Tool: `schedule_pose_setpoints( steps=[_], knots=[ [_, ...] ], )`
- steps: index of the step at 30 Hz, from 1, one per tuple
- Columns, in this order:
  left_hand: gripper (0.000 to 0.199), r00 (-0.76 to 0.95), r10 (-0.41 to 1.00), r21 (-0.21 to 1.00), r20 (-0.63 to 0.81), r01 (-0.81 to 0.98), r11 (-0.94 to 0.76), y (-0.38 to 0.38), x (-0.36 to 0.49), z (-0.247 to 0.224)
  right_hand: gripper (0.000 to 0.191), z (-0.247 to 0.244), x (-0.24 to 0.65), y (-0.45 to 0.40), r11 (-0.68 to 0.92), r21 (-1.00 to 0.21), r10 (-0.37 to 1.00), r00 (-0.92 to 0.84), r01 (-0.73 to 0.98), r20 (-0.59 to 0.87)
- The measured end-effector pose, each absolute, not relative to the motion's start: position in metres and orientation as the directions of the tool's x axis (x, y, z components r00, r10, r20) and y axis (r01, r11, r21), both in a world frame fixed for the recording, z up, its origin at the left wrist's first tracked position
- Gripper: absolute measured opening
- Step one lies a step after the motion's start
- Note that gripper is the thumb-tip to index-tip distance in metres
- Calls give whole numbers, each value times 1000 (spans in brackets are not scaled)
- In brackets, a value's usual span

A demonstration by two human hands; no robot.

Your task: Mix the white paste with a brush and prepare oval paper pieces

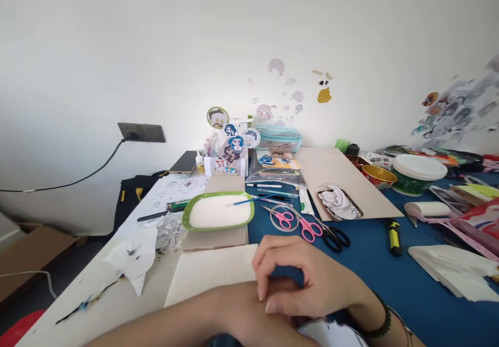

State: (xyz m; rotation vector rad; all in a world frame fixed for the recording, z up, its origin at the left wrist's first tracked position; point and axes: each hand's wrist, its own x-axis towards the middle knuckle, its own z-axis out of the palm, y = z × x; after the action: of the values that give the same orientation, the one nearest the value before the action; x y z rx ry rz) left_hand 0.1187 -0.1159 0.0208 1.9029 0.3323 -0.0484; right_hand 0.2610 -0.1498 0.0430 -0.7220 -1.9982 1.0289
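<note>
My right hand crosses over my left hand. Its fingers are curved and apart from the thumb, their tips resting on the back of the left hand, with nothing held between them. The left hand's fingers are hidden beneath the right hand and the frame's lower edge. Beside the hands, at the bottom, part of a white paper cutout with dark outlines shows; whether the left hand holds it I cannot tell. A blank sheet of paper lies beyond the left forearm.
A green-rimmed tray of white material carries a blue brush. Pink scissors and black scissors lie beyond my hands. Cutouts fill a small tray on a board. A yellow-black cutter and crumpled tissue are right.
</note>
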Motion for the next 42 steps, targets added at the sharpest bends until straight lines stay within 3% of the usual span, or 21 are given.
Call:
schedule_pose_setpoints(
  steps=[3, 6, 10, 12, 18, 20, 22, 25, 27, 31, 36, 42],
  knots=[
    [23, 975, 147, 931, -164, 202, -304, -128, 112, 23, 20, 44, 257, -163, 542, -827, 763, -500, 150, 409],
    [4, 990, 111, 917, -92, 128, -378, -137, 107, 32, 15, 46, 252, -177, 568, -816, 724, -537, 107, 433],
    [25, 986, 49, 868, -159, 164, -469, -155, 101, 42, 20, 46, 243, -204, 552, -813, 774, -476, 183, 418],
    [28, 983, 7, 870, -182, 164, -465, -166, 97, 45, 30, 45, 238, -219, 542, -816, 797, -431, 202, 423],
    [30, 983, -45, 825, -179, 125, -552, -195, 82, 57, 23, 52, 222, -261, 624, -757, 759, -379, 192, 529],
    [30, 983, -103, 803, -151, 61, -592, -203, 78, 66, 34, 56, 218, -272, 627, -749, 768, -330, 214, 549],
    [30, 986, -101, 776, -136, 42, -629, -210, 74, 76, 34, 62, 215, -280, 636, -731, 764, -328, 247, 555],
    [29, 981, -71, 753, -178, 90, -652, -220, 70, 92, 19, 72, 213, -288, 698, -663, 708, -398, 270, 583],
    [30, 980, -61, 731, -191, 101, -675, -225, 67, 97, 22, 76, 214, -293, 689, -660, 716, -424, 300, 555],
    [34, 980, -67, 667, -190, 78, -741, -230, 64, 100, 34, 78, 215, -297, 519, -762, 844, -375, 388, 384],
    [31, 968, 43, 642, -249, 198, -741, -236, 63, 108, 28, 82, 213, -301, 658, -672, 745, -420, 339, 518],
    [32, 967, 27, 636, -253, 187, -748, -234, 61, 99, 30, 80, 212, -303, 543, -709, 834, -387, 449, 393]
  ],
)
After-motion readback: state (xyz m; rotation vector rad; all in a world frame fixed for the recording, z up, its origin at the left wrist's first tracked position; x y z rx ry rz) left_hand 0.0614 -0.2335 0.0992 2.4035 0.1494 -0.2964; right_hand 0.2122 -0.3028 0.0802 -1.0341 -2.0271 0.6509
